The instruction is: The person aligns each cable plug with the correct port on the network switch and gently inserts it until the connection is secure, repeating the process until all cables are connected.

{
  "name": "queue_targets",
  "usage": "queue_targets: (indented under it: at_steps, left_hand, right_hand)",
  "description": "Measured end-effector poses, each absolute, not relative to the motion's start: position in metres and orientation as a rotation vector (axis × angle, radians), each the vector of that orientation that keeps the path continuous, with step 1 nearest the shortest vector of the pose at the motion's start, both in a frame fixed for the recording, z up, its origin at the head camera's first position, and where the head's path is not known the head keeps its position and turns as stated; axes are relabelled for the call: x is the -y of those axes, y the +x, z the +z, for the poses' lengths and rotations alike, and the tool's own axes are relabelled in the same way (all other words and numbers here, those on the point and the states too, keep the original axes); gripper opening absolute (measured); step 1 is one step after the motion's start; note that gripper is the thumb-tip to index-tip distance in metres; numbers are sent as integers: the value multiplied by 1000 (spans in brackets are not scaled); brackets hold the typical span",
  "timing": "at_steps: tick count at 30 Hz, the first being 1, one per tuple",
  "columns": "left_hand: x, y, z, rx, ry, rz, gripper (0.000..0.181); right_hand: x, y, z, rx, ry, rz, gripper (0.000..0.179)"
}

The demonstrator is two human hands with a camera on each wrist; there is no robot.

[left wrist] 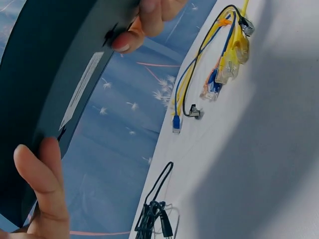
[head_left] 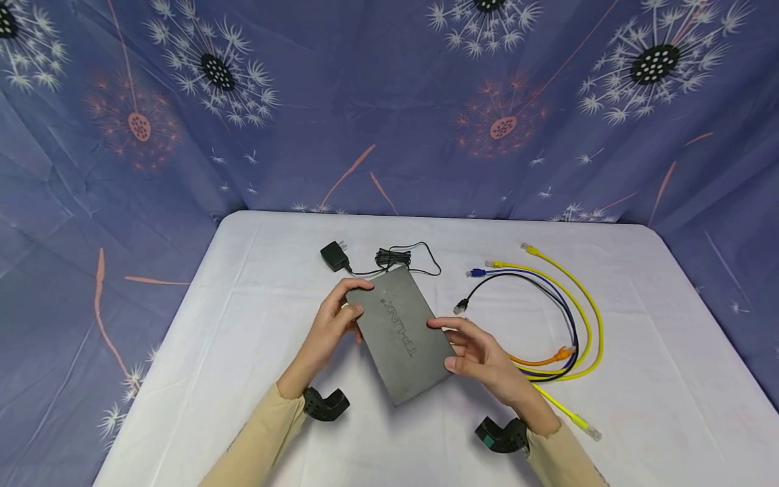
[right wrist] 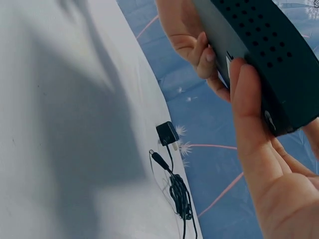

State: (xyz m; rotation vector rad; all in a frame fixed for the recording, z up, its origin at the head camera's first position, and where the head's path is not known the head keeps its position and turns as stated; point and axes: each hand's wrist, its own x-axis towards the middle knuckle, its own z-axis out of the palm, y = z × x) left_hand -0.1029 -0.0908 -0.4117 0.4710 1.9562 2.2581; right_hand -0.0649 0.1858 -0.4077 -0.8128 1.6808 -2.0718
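Note:
A flat dark grey network switch (head_left: 398, 335) with a TP-LINK logo on top is held above the table, turned at an angle. My left hand (head_left: 331, 318) grips its upper left edge, thumb on the top face. At the opposite right edge my right hand (head_left: 477, 355) holds it between thumb and fingers. Round vent holes line one side of the switch (right wrist: 259, 35) in the right wrist view. A pale label strip shows on its underside (left wrist: 82, 92) in the left wrist view.
Behind the switch lie a black power adapter (head_left: 334, 256) and its bundled cord (head_left: 393, 258). To the right, yellow cables (head_left: 599, 325), a blue cable plug (head_left: 477, 272), a black cable plug (head_left: 461, 306) and an orange cable plug (head_left: 562, 353) lie on the white table (head_left: 262, 250).

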Motion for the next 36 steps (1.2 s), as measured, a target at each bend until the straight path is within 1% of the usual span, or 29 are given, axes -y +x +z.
queue_targets:
  at_steps: [5,9,16,20,28,32,36]
  left_hand:
    - [87,-101,-411,-1993,537,2259,36]
    - [82,-97,-411,-2001,585,2222,41]
    - [74,-90,-409,-2021,573,2114,52]
    - [72,-89,-409,-1993,570,2126,57]
    - [72,-92,-414,-2003,576,2210,54]
    - [72,-93,-414,-2011,578,2225,54]
    - [73,-92,-412,-2018,566,2218,55]
  right_hand:
    - [-183,-63,-408,-1696,-783,-2109,52]
    - [-181,-62,-407,-1749,-747,-2124,52]
    - [-178,-60,-407,-1784,-676,-2164,55]
    - [-176,-60,-407,-1798,-681,-2153,55]
    - [-174,-60,-404,-1804,-697,-2110,51]
    - [-173,-61,-404,-1883,-682,-2074,46]
    - [-172,-62,-403,-1850,-708,-2110,46]
